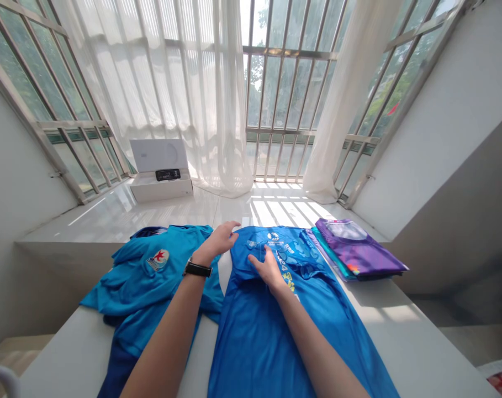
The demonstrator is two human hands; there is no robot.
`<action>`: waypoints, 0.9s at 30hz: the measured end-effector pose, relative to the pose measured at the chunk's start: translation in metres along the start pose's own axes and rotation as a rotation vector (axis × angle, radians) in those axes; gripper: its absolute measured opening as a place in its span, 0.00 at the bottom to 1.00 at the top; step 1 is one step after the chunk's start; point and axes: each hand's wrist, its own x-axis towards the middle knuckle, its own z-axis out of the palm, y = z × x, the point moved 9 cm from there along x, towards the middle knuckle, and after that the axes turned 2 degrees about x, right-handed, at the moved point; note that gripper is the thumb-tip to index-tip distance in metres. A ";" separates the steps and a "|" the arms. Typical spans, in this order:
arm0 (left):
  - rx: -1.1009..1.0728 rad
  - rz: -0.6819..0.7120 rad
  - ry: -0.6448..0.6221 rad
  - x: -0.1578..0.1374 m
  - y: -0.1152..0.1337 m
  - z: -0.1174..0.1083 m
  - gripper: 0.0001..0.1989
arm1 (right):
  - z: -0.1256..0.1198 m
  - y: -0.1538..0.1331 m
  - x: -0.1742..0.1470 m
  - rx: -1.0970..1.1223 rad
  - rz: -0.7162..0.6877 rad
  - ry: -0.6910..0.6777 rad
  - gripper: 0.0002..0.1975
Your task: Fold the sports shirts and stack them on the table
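Observation:
A blue T-shirt (254,331) with white and yellow print is spread lengthwise in front of me, its collar end toward the window. My left hand (221,239), with a black-strapped watch at the wrist, hovers by the shirt's upper left edge, fingers apart and holding nothing. Over the printed chest is my right hand (270,270), thumb and fingers apart; whether it touches the cloth is unclear. To the left lies a rumpled heap of teal shirts (168,287) with a red star badge. Folded shirts in purple, teal and lilac form a stack (358,249) on the right.
All the clothes rest on a white table (403,354) against a glossy window ledge (221,207). An open white box (162,188) with a black device stands on the ledge. Sheer curtains (217,110) hang before the barred windows. A rounded white rail (4,376) shows at lower left.

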 end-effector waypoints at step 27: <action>0.476 -0.208 0.065 -0.001 -0.035 0.043 0.17 | -0.009 -0.053 -0.018 -0.217 -0.234 -0.058 0.11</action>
